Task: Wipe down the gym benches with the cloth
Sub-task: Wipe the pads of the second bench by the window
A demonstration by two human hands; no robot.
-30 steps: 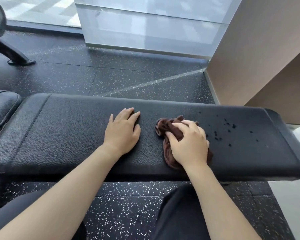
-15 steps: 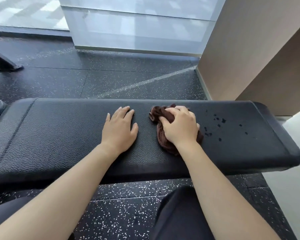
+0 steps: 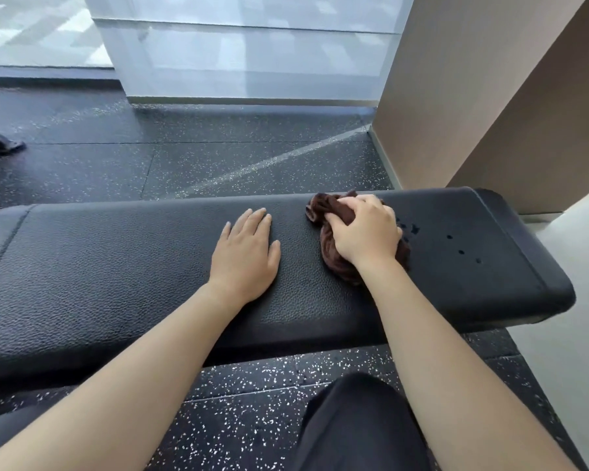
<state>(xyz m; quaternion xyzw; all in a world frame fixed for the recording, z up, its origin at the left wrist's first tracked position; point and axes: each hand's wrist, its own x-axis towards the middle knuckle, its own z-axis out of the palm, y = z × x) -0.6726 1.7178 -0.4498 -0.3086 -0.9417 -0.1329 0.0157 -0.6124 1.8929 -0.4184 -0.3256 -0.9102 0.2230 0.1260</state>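
A long black padded gym bench (image 3: 116, 283) runs across the view in front of me. My right hand (image 3: 364, 232) is closed over a bunched dark brown cloth (image 3: 335, 263) and presses it onto the pad near the far edge. Right of the cloth, several dark wet spots (image 3: 456, 248) dot the leather. My left hand (image 3: 245, 254) lies flat on the pad with its fingers apart, a short way left of the cloth, holding nothing.
Speckled black rubber floor (image 3: 218, 158) lies beyond and below the bench. A glass partition (image 3: 252, 56) stands at the back, a beige wall (image 3: 473, 96) at the right. A black equipment foot (image 3: 0, 141) sits far left. My dark-trousered knee (image 3: 357, 426) is under the bench's near edge.
My right hand has pushed the cloth away from me toward the far edge of the pad and slightly right, over some wet spots. My left hand stays flat. The view shifted right.
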